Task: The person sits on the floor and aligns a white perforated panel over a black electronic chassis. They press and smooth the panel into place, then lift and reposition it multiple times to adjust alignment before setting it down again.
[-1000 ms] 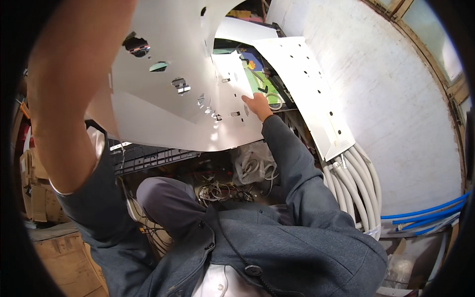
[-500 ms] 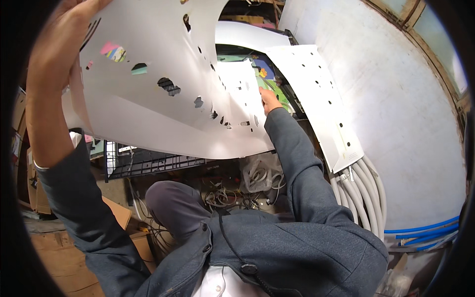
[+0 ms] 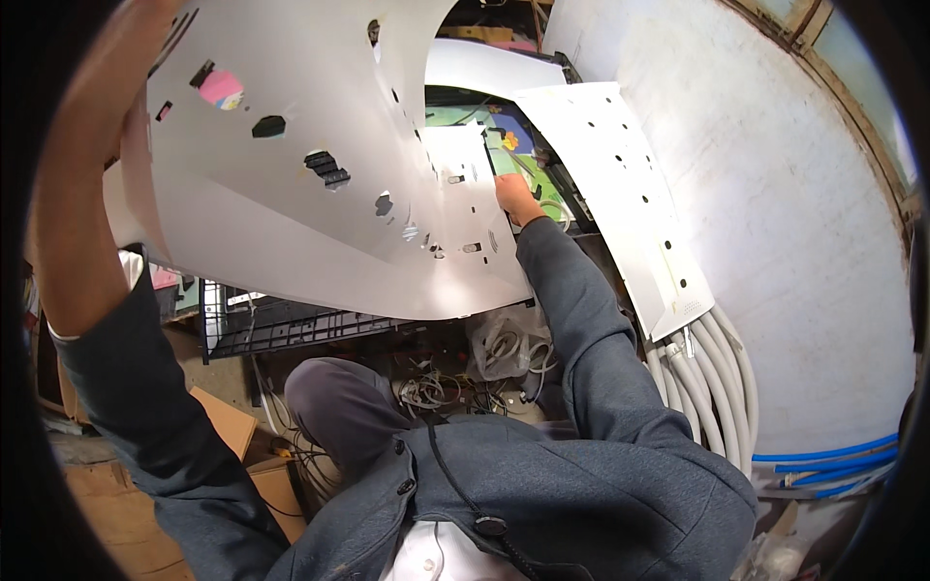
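Holding the panel seems the step, right hand gripping its edge at upper centre, left hand at upper left, grip unclear; moving it likely calls for both.

- The head camera looks steeply down over the jacket and knee.
- It faces ahead toward the held panel, quite near.
- The left forearm passes close by the wide, upright fisheye.

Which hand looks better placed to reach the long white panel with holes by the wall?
Probably the right hand: it is at the right edge of the curved white sheet, near the long panel. The left hand is raised at the sheet's far left.
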A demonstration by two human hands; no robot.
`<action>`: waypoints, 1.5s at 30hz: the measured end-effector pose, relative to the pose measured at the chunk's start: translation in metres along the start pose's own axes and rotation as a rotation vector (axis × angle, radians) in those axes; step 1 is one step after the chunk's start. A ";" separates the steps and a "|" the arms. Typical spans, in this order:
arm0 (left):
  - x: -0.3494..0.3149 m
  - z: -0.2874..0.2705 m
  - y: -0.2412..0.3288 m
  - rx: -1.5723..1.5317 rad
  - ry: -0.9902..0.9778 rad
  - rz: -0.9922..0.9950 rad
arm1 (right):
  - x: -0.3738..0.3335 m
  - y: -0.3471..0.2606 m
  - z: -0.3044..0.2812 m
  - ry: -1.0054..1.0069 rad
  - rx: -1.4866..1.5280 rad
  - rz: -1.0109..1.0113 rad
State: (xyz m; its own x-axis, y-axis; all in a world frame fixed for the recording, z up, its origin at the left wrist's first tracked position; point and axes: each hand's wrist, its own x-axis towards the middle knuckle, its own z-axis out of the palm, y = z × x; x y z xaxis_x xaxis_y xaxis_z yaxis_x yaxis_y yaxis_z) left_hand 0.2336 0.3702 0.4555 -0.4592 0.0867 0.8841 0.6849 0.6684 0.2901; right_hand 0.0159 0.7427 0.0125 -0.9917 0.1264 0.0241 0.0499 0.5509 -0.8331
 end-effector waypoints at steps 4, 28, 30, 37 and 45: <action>-0.002 -0.002 -0.006 0.038 0.001 0.005 | -0.006 -0.011 -0.005 -0.076 0.140 0.113; -0.017 -0.007 -0.004 0.162 -0.013 -0.032 | 0.023 0.021 0.044 0.082 0.294 0.211; -0.017 -0.014 -0.001 0.176 -0.015 -0.036 | 0.026 0.019 0.051 0.071 0.343 0.190; -0.012 -0.011 -0.019 0.137 0.006 -0.044 | 0.036 0.044 0.033 0.158 0.273 0.177; -0.010 -0.015 -0.026 0.137 0.005 -0.041 | 0.029 0.039 0.027 0.177 0.224 0.124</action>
State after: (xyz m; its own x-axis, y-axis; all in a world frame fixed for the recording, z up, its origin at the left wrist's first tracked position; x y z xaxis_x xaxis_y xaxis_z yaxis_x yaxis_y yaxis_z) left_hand 0.2287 0.3409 0.4441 -0.4825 0.0537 0.8743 0.5816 0.7660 0.2739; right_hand -0.0144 0.7456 -0.0339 -0.9427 0.3336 -0.0063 0.1226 0.3288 -0.9364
